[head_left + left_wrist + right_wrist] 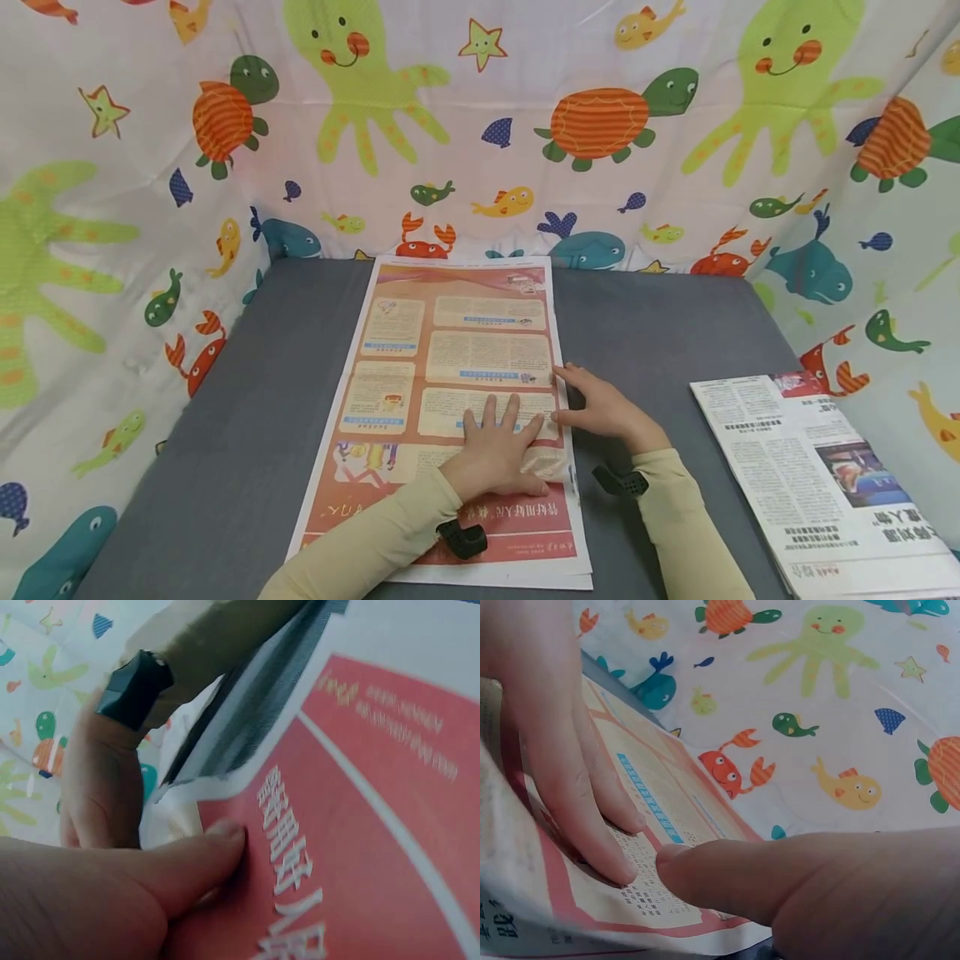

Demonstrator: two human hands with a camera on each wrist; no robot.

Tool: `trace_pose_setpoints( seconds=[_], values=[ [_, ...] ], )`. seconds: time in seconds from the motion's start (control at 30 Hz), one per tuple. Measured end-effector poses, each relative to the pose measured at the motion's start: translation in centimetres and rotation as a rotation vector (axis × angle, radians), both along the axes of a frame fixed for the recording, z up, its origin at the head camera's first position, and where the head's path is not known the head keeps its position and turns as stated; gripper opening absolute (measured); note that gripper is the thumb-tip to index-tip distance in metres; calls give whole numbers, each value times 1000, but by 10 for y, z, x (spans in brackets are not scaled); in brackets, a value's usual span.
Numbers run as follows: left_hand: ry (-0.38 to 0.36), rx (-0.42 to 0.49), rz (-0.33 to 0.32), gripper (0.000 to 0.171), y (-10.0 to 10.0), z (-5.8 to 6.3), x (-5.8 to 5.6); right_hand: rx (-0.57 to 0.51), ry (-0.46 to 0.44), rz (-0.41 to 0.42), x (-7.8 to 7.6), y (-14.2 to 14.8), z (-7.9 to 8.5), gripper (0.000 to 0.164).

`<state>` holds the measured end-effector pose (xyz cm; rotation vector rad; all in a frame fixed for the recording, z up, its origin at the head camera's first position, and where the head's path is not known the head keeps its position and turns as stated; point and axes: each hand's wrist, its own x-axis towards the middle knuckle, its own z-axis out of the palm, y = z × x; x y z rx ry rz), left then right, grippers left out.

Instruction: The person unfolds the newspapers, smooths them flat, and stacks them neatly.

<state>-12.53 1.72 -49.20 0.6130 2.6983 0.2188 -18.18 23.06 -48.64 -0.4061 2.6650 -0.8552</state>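
Note:
A colour-printed newspaper (486, 354) lies lengthwise on the grey table, its print upside down. Spread flat on its lower right part is my left hand (495, 450), fingers straight and apart. My right hand (607, 404) is at the paper's right edge, the thumb over the margin and the fingertips at the edge, pinching it. Beside my left hand the sheet bulges up a little along that edge. In the left wrist view my left thumb (199, 862) rests on the red print. The right wrist view has my right thumb (720, 874) over the page, near the left hand's fingers (592, 817).
A stack of folded newspapers (817, 475) stands at the right side of the grey table (247, 433). Cloth printed with sea animals (465, 108) hangs along the back and both sides. Each wrist wears a black band (461, 540).

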Motion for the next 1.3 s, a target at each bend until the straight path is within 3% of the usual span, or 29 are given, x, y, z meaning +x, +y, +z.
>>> trace_pose_setpoints(
  seconds=[0.2, 0.37, 0.47, 0.63, 0.73, 0.83, 1.0, 1.1, 1.3],
  values=[
    [29, 14, -21, 82, -3, 3, -2, -15, 35, -20, -1, 2, -3, 79],
    [-10, 144, -21, 60, -10, 6, -8, -49, 67, -75, -2, 2, -3, 68],
    [-49, 300, -22, 54, -23, 9, -15, -67, 89, -113, -2, 2, -1, 61],
    [-141, 649, -39, 50, -51, 19, -23, -35, 137, -133, -1, -4, 2, 58],
    [-211, 831, -61, 48, -67, 30, -27, 23, 185, -87, 3, -14, 4, 61],
    [-263, 980, -60, 45, -80, 42, -28, 76, 223, 20, 10, -32, 8, 65],
    [-246, 1135, -17, 38, -96, 58, -26, 75, 149, 207, 30, -65, 11, 75],
    [-238, 1199, 20, 36, -106, 64, -22, 61, 93, 236, 41, -76, 9, 85],
    [-246, 1319, 75, 44, -131, 77, -13, 136, 110, 199, 51, -83, 0, 98]
  ],
)
